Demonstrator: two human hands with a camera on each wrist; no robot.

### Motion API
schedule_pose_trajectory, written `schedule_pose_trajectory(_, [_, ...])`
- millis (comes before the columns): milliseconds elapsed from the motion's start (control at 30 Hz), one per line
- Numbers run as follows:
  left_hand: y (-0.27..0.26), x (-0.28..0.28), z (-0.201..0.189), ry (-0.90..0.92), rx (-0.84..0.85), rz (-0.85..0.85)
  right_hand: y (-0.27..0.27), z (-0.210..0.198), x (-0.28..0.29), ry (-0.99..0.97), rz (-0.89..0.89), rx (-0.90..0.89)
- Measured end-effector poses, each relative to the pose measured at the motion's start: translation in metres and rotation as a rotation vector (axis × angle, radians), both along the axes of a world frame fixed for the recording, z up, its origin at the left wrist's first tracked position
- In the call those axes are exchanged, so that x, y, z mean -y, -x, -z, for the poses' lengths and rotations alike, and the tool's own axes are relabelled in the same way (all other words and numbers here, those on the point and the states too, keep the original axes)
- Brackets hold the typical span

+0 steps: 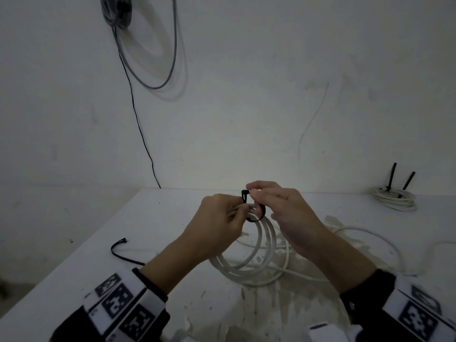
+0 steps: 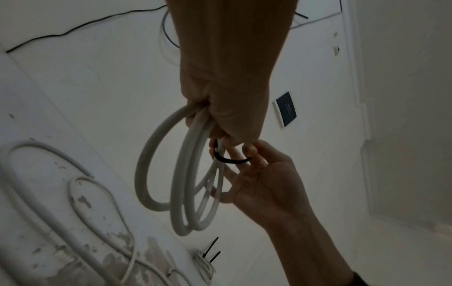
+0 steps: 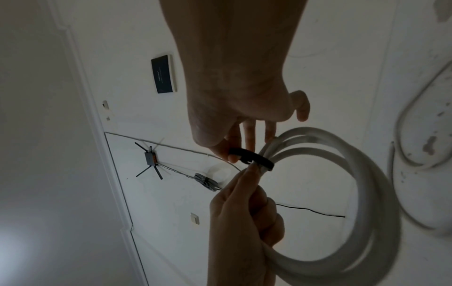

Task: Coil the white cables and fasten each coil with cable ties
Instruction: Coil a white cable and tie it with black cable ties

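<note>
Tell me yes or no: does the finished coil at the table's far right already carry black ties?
Yes, two black ties stick up from the finished coil.

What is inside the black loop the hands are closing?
The strands of the white cable coil pass through the black cable tie. Fingers of both hands cover its ends.
</note>
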State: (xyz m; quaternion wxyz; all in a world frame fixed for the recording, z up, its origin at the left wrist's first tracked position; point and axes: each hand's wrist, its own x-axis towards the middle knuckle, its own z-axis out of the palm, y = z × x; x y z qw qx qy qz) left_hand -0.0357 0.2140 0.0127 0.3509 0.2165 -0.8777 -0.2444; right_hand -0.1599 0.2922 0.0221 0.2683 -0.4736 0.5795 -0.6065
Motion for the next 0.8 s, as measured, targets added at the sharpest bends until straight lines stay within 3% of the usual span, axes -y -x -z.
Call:
schedule_pose_trajectory(233, [0.003, 0.006, 0.007, 0.023, -0.046, 0.006, 0.005, 0.002, 0.007, 0.032, -0.076, 0.284])
schedule_pose_trajectory(567, [0.006, -0.004, 0.012, 0.065, -0.020, 0.053, 0.006, 0.008, 0.007, 0.015, 0.018, 0.321])
schedule_pose_trajectory(700, [0.001, 0.001, 0.009, 0.071, -0.005, 0.101, 0.016, 0.001, 0.001, -0.060, -0.076, 0.240])
schedule_pose_trajectory(800, [-0.002, 0.002, 0.007, 0.151, 0.031, 0.109, 0.023, -0.009, -0.005, -0.120, -0.129, -0.007])
